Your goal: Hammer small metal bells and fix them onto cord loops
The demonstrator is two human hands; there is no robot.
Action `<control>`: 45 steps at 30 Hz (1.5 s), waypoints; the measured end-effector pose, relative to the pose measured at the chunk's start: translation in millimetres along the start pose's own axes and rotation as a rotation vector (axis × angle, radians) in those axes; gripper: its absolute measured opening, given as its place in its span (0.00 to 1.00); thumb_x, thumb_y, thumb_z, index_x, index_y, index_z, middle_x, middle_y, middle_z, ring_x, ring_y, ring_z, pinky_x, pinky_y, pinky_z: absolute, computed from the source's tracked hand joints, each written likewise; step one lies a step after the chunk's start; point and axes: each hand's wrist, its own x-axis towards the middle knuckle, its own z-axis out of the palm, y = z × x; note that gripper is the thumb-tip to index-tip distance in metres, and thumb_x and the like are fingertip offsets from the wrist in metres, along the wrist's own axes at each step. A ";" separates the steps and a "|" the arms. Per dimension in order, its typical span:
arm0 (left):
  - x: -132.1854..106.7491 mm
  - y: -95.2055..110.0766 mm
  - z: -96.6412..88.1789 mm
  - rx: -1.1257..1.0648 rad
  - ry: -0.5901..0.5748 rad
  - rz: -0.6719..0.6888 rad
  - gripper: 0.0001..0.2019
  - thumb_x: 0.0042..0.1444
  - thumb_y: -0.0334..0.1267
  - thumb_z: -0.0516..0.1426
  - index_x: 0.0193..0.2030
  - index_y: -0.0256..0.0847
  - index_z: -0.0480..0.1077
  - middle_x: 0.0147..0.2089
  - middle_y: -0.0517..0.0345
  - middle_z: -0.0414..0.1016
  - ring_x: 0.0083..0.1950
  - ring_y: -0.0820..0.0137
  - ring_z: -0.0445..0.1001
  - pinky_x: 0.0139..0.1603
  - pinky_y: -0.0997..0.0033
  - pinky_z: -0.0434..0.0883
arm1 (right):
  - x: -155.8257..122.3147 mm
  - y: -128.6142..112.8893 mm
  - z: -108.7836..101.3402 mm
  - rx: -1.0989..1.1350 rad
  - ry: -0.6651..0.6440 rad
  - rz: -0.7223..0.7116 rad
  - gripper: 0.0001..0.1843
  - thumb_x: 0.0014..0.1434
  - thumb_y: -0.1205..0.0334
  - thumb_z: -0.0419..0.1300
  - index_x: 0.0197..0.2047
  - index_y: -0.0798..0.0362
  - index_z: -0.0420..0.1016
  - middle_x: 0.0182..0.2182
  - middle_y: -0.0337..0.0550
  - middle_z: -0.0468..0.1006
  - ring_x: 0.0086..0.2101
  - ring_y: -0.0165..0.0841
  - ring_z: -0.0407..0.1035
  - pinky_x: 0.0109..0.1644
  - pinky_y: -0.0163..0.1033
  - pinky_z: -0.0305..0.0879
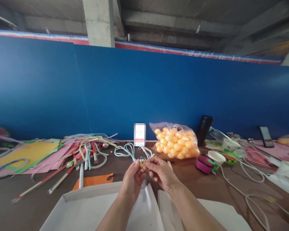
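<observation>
A small shiny silver ball (142, 160) with a yellowish patch on its lower side sits between my two hands above the table. My left hand (132, 176) is closed, with thumb and fingertips pinching the ball from the left. My right hand (162, 172) is also closed, its thumb and index finger pressed together at the ball's right side. What the right fingertips grip, if anything, is too small to make out. Below both hands lies a white shallow box (93, 199). Just behind them are light-blue tubing (125, 150) and a propped-up screen (140, 134), blurred out.
A clear bag of orange balls (175, 142) stands behind my right hand, beside a black bottle (205, 130). Paper cups (216, 157), a magenta pouch (204, 164) and white cables (240, 192) lie right. Coloured paper (26, 154), sticks (62, 179) and tubes spread left. A blue partition (144, 86) closes the back.
</observation>
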 end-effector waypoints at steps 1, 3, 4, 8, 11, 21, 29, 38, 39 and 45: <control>-0.4 0.5 0.7 0.003 0.007 0.000 0.08 0.53 0.39 0.59 0.35 0.35 0.69 0.31 0.56 0.71 0.32 0.75 0.71 0.33 0.76 0.70 | -0.1 -0.3 -0.1 -0.003 0.002 0.005 0.14 0.47 0.55 0.67 0.31 0.56 0.72 0.25 0.41 0.77 0.18 0.20 0.60 0.15 0.24 0.45; -1.1 1.3 1.7 0.012 0.008 0.005 0.08 0.52 0.39 0.59 0.35 0.35 0.69 0.31 0.56 0.71 0.32 0.75 0.71 0.32 0.77 0.70 | -0.6 -1.4 0.1 -0.005 0.004 0.015 0.14 0.47 0.55 0.67 0.31 0.56 0.71 0.25 0.41 0.77 0.18 0.20 0.60 0.15 0.24 0.45; -1.5 1.5 2.0 0.018 0.004 0.008 0.09 0.52 0.39 0.59 0.35 0.35 0.69 0.31 0.56 0.71 0.32 0.75 0.71 0.32 0.77 0.70 | -0.8 -2.0 0.2 -0.003 0.006 0.018 0.14 0.47 0.55 0.67 0.30 0.56 0.71 0.25 0.40 0.77 0.17 0.20 0.60 0.15 0.24 0.44; -2.1 1.3 2.4 0.029 0.008 0.021 0.09 0.52 0.40 0.59 0.36 0.36 0.69 0.31 0.57 0.71 0.32 0.76 0.71 0.31 0.78 0.69 | -0.8 -3.0 0.3 -0.002 0.013 0.016 0.14 0.47 0.56 0.67 0.30 0.56 0.71 0.25 0.40 0.77 0.17 0.19 0.59 0.15 0.24 0.43; -2.0 1.5 3.2 0.037 0.015 0.022 0.10 0.51 0.40 0.60 0.36 0.36 0.69 0.31 0.57 0.71 0.31 0.76 0.71 0.30 0.78 0.69 | -0.2 -2.2 -0.2 -0.006 0.011 0.020 0.14 0.47 0.55 0.67 0.30 0.56 0.70 0.25 0.40 0.77 0.17 0.19 0.59 0.15 0.24 0.44; -3.6 1.8 5.6 0.037 0.020 0.032 0.09 0.52 0.40 0.60 0.36 0.36 0.69 0.31 0.57 0.72 0.31 0.76 0.71 0.31 0.78 0.70 | 0.0 -2.3 -0.1 0.030 -0.015 0.032 0.13 0.46 0.56 0.67 0.28 0.57 0.71 0.25 0.41 0.77 0.17 0.18 0.57 0.16 0.24 0.43; -2.6 1.5 6.2 0.048 0.018 0.045 0.10 0.51 0.40 0.60 0.35 0.36 0.69 0.30 0.57 0.72 0.31 0.76 0.71 0.32 0.78 0.70 | -0.2 -1.5 -1.0 0.023 -0.001 0.026 0.13 0.45 0.56 0.68 0.28 0.56 0.72 0.24 0.39 0.76 0.17 0.18 0.57 0.15 0.25 0.42; -3.7 1.2 6.0 0.060 0.037 0.058 0.12 0.48 0.40 0.62 0.35 0.36 0.68 0.29 0.57 0.72 0.30 0.75 0.72 0.32 0.77 0.70 | 1.0 1.1 -2.1 0.070 -0.013 0.030 0.12 0.46 0.58 0.68 0.28 0.57 0.72 0.25 0.41 0.76 0.18 0.19 0.57 0.16 0.24 0.45; -3.9 1.3 6.5 0.058 0.038 0.059 0.12 0.48 0.40 0.62 0.35 0.36 0.68 0.29 0.57 0.72 0.30 0.75 0.72 0.32 0.77 0.70 | 0.9 1.1 -1.9 0.076 -0.018 0.027 0.12 0.46 0.58 0.68 0.28 0.57 0.72 0.25 0.41 0.76 0.18 0.19 0.57 0.16 0.24 0.46; -4.7 1.8 8.3 0.066 0.045 0.061 0.11 0.49 0.40 0.62 0.35 0.36 0.68 0.29 0.57 0.72 0.30 0.76 0.71 0.32 0.78 0.70 | 1.5 1.0 -1.2 0.102 -0.030 0.023 0.12 0.46 0.58 0.68 0.28 0.57 0.71 0.24 0.40 0.75 0.18 0.19 0.57 0.16 0.24 0.49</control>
